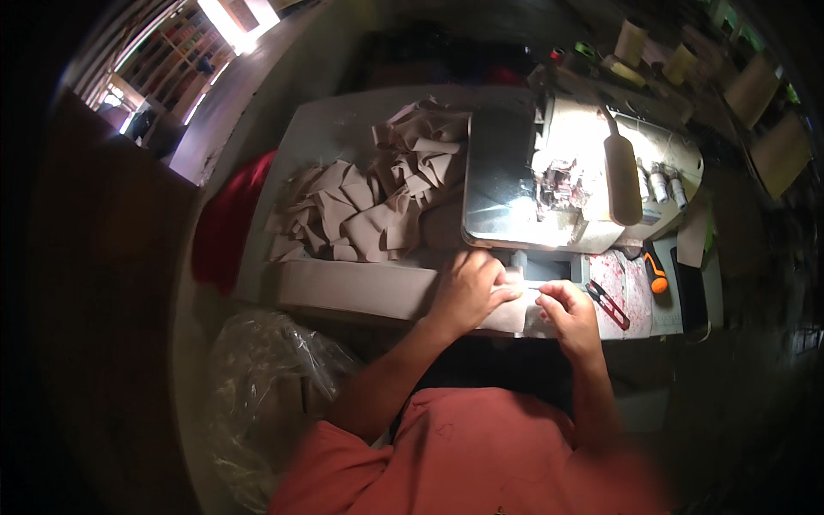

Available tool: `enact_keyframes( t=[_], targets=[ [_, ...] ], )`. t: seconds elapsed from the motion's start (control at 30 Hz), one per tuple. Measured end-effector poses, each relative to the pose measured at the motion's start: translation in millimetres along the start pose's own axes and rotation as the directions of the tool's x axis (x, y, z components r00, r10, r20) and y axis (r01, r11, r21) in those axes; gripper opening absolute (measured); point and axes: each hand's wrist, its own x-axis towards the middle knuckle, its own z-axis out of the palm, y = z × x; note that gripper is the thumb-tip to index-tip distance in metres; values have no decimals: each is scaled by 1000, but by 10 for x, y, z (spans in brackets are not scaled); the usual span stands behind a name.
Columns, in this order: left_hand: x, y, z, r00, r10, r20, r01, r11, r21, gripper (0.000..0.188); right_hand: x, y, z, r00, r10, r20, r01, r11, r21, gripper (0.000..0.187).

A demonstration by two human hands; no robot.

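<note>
A long beige fabric strip [360,285] lies along the front of the sewing table. My left hand [468,296] rests over its right end, fingers curled and the thumb pressing toward them at the cloth's edge. Just to the right, my right hand [571,318] is closed in a pinch, its fingertips on something thin and pale that I cannot make out. Both hands work in front of a lit sewing machine [506,184]. A pair of thread snips [608,305] with a red and black body lies beside my right hand.
Crumpled beige fabric pieces [369,202] are heaped behind the strip. An orange-handled tool [657,273] lies at the right. Clear plastic wrapping [266,395] hangs below the table at left, near a red cloth [232,223]. Thread cones [631,43] stand behind the machine.
</note>
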Motion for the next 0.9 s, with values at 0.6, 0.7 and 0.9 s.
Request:
enact_keyframes(
  t=[0.6, 0.7, 0.9],
  targets=[
    [-36, -85, 42, 970, 172, -169, -209, 949, -235, 11, -17, 0, -37, 995, -97, -10, 96, 990, -107, 15],
    [-17, -14, -58, 956, 208, -207, -265, 917, -300, 13, -23, -224, 139, 969, -247, 27, 248, 961, -121, 20],
    [-309, 210, -386, 963, 179, -202, -178, 984, 21, 25, 29, -522, 251, 938, -298, 175, 343, 870, -354, 14]
  ],
)
